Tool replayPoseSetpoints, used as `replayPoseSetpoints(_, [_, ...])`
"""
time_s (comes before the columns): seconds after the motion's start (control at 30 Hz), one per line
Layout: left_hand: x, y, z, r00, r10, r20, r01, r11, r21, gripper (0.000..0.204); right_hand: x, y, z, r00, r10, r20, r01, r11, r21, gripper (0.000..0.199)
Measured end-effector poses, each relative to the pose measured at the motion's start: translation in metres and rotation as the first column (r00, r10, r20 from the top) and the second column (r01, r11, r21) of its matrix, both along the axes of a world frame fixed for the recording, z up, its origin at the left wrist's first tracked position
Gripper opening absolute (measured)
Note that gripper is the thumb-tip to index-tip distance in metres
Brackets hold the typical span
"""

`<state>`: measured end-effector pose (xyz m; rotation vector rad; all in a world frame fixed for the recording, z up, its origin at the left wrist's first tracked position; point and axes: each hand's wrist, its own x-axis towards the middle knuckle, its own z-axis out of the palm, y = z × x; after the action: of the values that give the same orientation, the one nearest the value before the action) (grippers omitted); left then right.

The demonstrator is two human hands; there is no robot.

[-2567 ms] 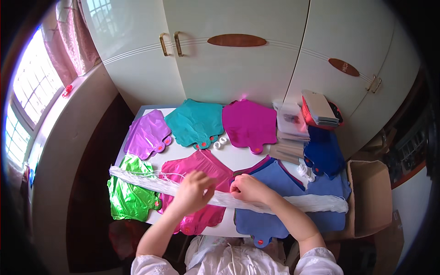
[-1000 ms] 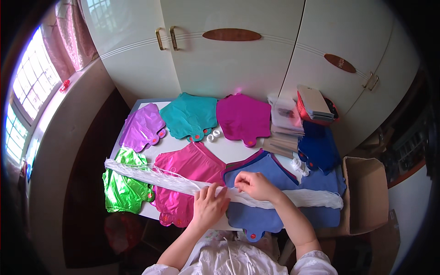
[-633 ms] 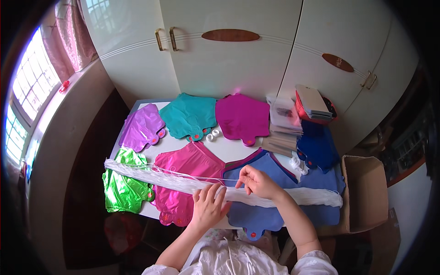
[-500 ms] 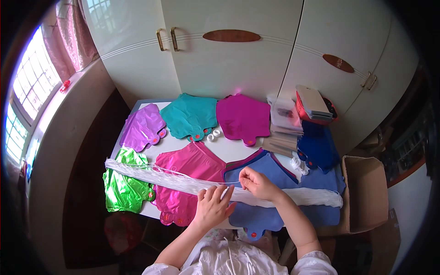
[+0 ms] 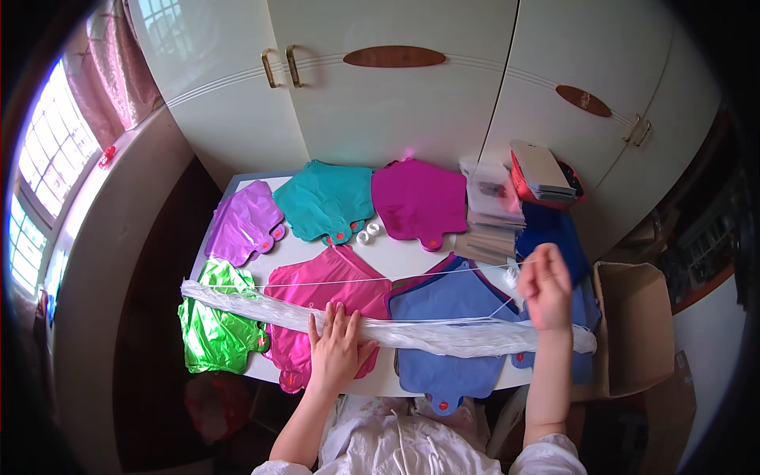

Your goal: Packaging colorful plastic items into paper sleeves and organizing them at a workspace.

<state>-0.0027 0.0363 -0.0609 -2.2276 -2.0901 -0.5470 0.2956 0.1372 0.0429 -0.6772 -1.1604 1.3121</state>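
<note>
A long bundle of white string (image 5: 443,336) lies across the table over several stacks of flat, uninflated foil balloons. My left hand (image 5: 336,348) rests on the bundle with its fingers spread, pressing it against the pink foil balloons (image 5: 332,279). Raised above the right side of the table, my right hand (image 5: 546,289) pinches a single white strand (image 5: 443,273), which runs taut to the bundle's left end. Under the bundle are shiny green foil balloons (image 5: 214,328) at the left and blue ones (image 5: 443,299) at the right.
Purple (image 5: 245,222), teal (image 5: 326,202) and magenta foil stacks (image 5: 419,198) line the table's back. White rolls (image 5: 368,233) sit before them. Clear plastic packets (image 5: 492,194), a red basket (image 5: 518,178) with cards and an open cardboard box (image 5: 633,328) are at right. Cabinets stand behind.
My right hand has moved right and up, drawing the strand out of the bundle. My left hand has slid a little left along the bundle and now lies flatter on it.
</note>
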Motion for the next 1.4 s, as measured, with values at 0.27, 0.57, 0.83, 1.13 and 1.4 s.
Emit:
replayPoseSetpoints(0.27, [-0.004, 0.003, -0.003, 0.999, -0.036, -0.009, 0.036, 0.999, -0.022, 0.057, 0.033, -0.009, 0.018, 0.841, 0.085, -0.534, -0.072, 0.996, 0.046, 0.008])
replayPoseSetpoints(0.57, [0.016, -0.006, 0.058, 0.952, -0.268, 0.149, 0.237, 0.951, 0.197, 0.041, -0.032, -0.028, 0.031, 0.893, 0.339, 0.296, -0.367, 0.929, 0.040, 0.010])
replayPoseSetpoints(0.83, [0.020, 0.029, 0.083, 0.429, -0.389, 0.815, 0.611, 0.790, 0.055, 0.013, -0.073, -0.025, -0.002, 0.831, 0.352, 0.431, -0.419, 0.905, 0.069, 0.011])
replayPoseSetpoints(1.13, [-0.092, -0.001, 0.154, -0.197, -0.254, 0.947, 0.302, 0.903, 0.305, 0.021, -0.076, -0.034, -0.084, 0.658, 0.175, 0.733, -0.429, 0.886, 0.174, 0.013])
replayPoseSetpoints(1.4, [-0.130, -0.006, 0.221, -0.216, -0.499, 0.839, -0.032, 0.863, 0.505, 0.013, -0.073, -0.028, -0.107, 0.614, 0.064, 0.787, -0.376, 0.900, 0.221, 0.011])
